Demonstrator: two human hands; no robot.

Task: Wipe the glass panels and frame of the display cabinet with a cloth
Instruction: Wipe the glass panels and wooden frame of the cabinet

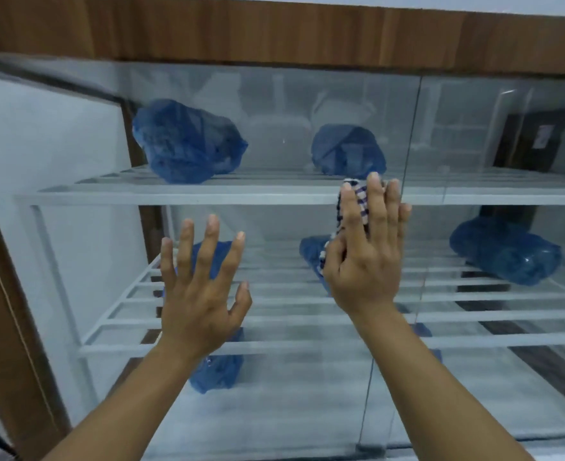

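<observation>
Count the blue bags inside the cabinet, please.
6: two on the top shelf, three on the middle, one below. Hands may hide more.

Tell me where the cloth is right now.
In the head view, the striped cloth is right of centre, pressed under the right hand against the glass panel, level with the upper white shelf.

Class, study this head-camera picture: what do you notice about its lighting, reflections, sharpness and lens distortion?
Head view: cool, even light; pale reflections haze the glass panel; the wooden frame bows from the wide lens; the blue bundles look soft behind glass; left hand and right hand on the striped cloth are sharper.
</observation>
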